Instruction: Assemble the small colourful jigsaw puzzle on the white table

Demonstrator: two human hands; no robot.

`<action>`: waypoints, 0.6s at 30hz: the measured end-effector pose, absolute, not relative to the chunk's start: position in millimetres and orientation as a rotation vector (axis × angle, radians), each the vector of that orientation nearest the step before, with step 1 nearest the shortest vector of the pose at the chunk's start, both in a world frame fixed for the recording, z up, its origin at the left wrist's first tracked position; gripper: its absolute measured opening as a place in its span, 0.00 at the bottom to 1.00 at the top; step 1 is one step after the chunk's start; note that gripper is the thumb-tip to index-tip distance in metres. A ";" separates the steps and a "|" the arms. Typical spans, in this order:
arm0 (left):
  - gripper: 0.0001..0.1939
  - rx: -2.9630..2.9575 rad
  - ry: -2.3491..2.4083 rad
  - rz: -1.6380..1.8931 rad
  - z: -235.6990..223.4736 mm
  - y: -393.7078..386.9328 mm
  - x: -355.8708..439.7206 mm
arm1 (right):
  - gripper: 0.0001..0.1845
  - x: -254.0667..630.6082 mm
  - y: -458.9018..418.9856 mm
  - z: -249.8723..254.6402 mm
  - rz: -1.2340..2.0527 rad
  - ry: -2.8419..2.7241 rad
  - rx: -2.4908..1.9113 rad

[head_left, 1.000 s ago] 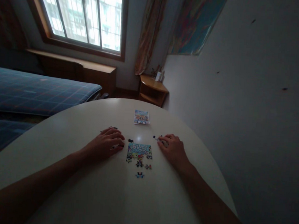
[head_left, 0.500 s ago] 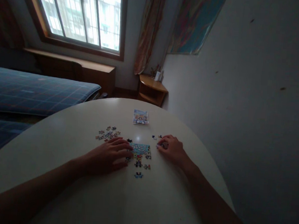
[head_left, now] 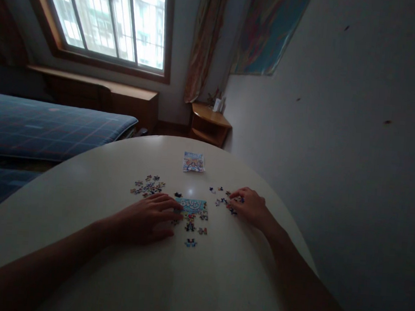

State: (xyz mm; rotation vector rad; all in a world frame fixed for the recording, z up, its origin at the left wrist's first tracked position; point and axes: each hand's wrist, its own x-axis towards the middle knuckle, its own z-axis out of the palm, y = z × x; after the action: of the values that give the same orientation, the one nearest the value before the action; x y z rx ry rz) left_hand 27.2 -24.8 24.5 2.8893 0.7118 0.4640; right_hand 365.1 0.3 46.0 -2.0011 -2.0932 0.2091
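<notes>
My left hand (head_left: 152,218) lies flat with fingers spread, its fingertips on the left edge of a partly joined jigsaw puzzle (head_left: 193,206). The joined part has a light blue top strip with white lettering, and its left side is partly covered by my fingers. Over on the right, my right hand (head_left: 250,206) reaches into a loose group of puzzle pieces (head_left: 222,201), fingers bent and apart, tips touching or just above them. Below the joined part lie a single puzzle piece (head_left: 191,243) and another piece (head_left: 202,231).
A heap of loose pieces (head_left: 149,186) lies left of the puzzle. Farther back on the round white table (head_left: 139,155) is a small printed picture packet (head_left: 193,162). A bed (head_left: 51,129) stands at the left, a wall (head_left: 334,184) at the right, a corner shelf (head_left: 210,115) behind.
My right hand has shifted a little to the right with its fingers loosened, and more of the loose pieces under it now show. My left hand has stayed on the puzzle's edge.
</notes>
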 end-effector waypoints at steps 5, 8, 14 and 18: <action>0.20 2.882 0.707 0.471 23.0 -24.0 26.9 | 0.12 357.5 -3.4 47.2 0.247 -2.092 -2.003; 0.20 2.870 0.687 0.525 22.0 -23.9 26.9 | 0.12 353.8 -3.6 44.2 0.262 -2.102 -1.981; 0.21 2.874 0.678 0.480 23.0 -23.9 26.0 | 0.09 353.4 -2.2 40.5 0.321 -2.172 -1.893; 0.21 2.877 0.670 0.483 21.2 -22.5 25.0 | 0.11 367.9 -0.3 44.4 0.372 -2.241 -1.759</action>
State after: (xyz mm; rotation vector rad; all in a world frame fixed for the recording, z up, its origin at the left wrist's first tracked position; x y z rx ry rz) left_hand 25.0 -22.5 21.2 2.8771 0.6695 0.4833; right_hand 367.9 -0.3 44.4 -1.7586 -2.2408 0.3719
